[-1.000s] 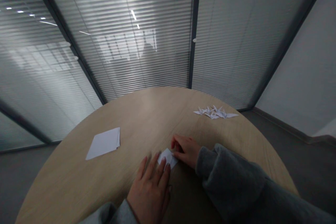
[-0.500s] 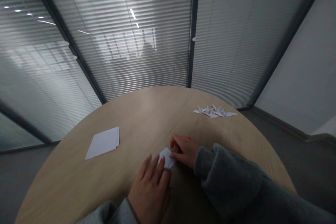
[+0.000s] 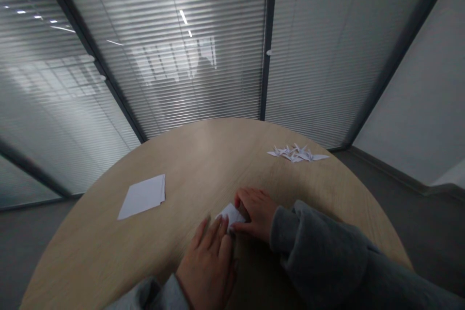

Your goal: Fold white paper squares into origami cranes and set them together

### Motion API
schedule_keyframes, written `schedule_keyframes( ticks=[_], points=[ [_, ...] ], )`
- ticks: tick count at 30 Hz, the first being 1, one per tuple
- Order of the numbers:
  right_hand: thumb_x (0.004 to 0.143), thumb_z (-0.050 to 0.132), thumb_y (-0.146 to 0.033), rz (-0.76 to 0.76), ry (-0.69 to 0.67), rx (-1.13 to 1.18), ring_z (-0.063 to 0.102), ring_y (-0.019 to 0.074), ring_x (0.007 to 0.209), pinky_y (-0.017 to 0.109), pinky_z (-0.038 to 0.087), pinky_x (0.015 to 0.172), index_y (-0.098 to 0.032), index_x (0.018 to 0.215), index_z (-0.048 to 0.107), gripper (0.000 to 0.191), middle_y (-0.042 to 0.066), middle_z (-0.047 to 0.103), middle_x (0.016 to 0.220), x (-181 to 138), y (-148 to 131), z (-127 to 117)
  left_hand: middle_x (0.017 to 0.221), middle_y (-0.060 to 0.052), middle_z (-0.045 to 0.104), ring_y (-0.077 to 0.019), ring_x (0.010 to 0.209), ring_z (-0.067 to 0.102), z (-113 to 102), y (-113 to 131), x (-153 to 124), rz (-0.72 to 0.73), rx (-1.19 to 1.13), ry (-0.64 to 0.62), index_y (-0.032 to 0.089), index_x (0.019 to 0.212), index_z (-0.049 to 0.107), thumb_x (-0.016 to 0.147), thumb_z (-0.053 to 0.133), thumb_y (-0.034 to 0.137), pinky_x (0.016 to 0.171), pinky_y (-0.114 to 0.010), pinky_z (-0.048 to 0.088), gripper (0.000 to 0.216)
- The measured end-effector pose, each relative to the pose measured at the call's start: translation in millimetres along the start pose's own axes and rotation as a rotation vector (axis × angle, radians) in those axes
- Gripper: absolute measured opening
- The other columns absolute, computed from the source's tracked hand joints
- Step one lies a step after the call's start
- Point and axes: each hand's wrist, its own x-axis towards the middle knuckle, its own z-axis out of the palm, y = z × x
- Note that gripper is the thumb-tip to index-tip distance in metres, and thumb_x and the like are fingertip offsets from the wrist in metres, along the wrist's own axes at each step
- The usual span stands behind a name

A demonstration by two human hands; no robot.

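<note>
Resting palm down on the round wood-grain table (image 3: 203, 155), the left hand (image 3: 207, 266) has its fingers stretched out and close together, the tips lying over the left side of a small folded white paper (image 3: 231, 211). That paper lies flat on the tabletop between the two hands, partly covered by them. The right hand (image 3: 257, 213) comes in from the other side with its fingers curled, index finger and thumb bent towards each other at the paper's right edge; whether they pinch it or only touch it, I cannot tell. Both arms wear grey sleeves (image 3: 319, 237). Farther off to the left, well apart from the hands, sits a short stack of white paper sheets (image 3: 143, 197), its edges slightly out of line. Near the far right rim of the table, a cluster of white origami cranes (image 3: 296, 156) stands bunched together, wings and pointed tips overlapping; their exact number is too small to tell. Behind the table, horizontal blinds (image 3: 203, 97) hang between dark frame posts (image 3: 269, 29), with a pale wall (image 3: 417, 97) to the right.
</note>
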Motion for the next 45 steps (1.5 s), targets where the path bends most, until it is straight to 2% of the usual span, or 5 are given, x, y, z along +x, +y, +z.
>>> schedule_keyframes(
  ticks=[9,15,31,36,45],
  points=[
    [0.058,0.073,-0.051,0.016,0.007,-0.052,0.053,0.0236,0.087,0.037,0.034,0.077,-0.02,0.082,0.047,0.047,0.005,0.058,0.09,-1,-3,1,0.13,-0.014,0.055,-0.0268,0.125,0.044,-7,0,2,-0.032,-0.008,-0.079,0.01,0.114,0.057,0.072,0.044,0.014,0.103,-0.049,0.037,0.043],
    [0.07,0.067,-0.04,0.011,-0.01,0.035,0.054,0.0216,0.087,0.035,0.033,0.077,-0.019,0.082,0.048,0.03,0.004,0.06,0.088,0,0,-1,0.131,-0.014,0.055,-0.027,0.129,0.04,-2,-2,-2,-0.045,-0.031,-0.073,0.012,0.112,0.058,0.079,0.04,0.012,0.103,-0.051,0.035,0.038],
    [0.051,0.076,-0.055,0.004,-0.001,-0.006,0.053,0.0234,0.085,0.035,0.033,0.076,-0.019,0.081,0.047,0.055,0.005,0.059,0.089,0,-4,-2,0.132,-0.013,0.053,-0.0252,0.126,0.044,2,-2,-3,-0.076,-0.028,-0.046,0.013,0.1,0.063,0.079,0.038,0.006,0.102,-0.05,0.037,0.033],
    [0.072,0.067,-0.037,0.028,-0.001,0.078,0.054,0.0197,0.082,0.033,0.033,0.074,-0.019,0.081,0.049,0.027,0.003,0.06,0.084,2,0,-1,0.126,-0.013,0.058,-0.0237,0.123,0.047,0,-6,-4,-0.109,-0.072,0.009,0.012,0.111,0.058,0.077,0.038,0.006,0.103,-0.046,0.037,0.04],
    [0.074,0.065,-0.024,0.038,-0.045,0.065,0.054,0.0189,0.083,0.033,0.032,0.074,-0.019,0.079,0.053,0.014,0.001,0.059,0.085,3,-3,-7,0.121,-0.011,0.063,-0.0245,0.122,0.047,-26,-25,0,0.017,-0.192,-0.081,0.014,0.124,0.047,0.064,0.042,0.004,0.102,-0.047,0.037,0.061]
  ],
)
